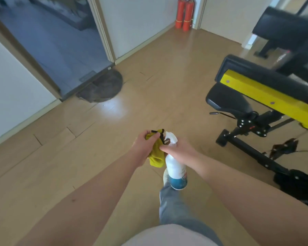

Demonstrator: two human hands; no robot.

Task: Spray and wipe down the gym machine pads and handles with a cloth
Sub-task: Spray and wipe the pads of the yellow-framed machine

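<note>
The person stands on the wooden floor (149, 77), both arms held out in front, hands close together at centre.

Left hand (144, 144): fingers curled round a yellow cloth (156, 159) and clamped on it. The cloth is bunched, with a dark trim showing at its far end and a fold hanging below the palm.

Right hand (180, 151): fingers wrapped round the neck of a white spray bottle (176, 170), gripping it just behind the trigger head. The bottle's base carries a blue-green band and points near and down. The nozzle end lies against the cloth.

The gym machine (267, 96) stands to the right, well apart from both hands. It has a yellow beam on a black frame, with a black seat pad (228, 100) at its left end. A second black pad (288, 27) sits further off at far right, blurred.

Other items: two red fire extinguishers (185, 13) against the far wall; a dark half-round mat (105, 87) at the foot of a glass door (60, 41), far left.
</note>
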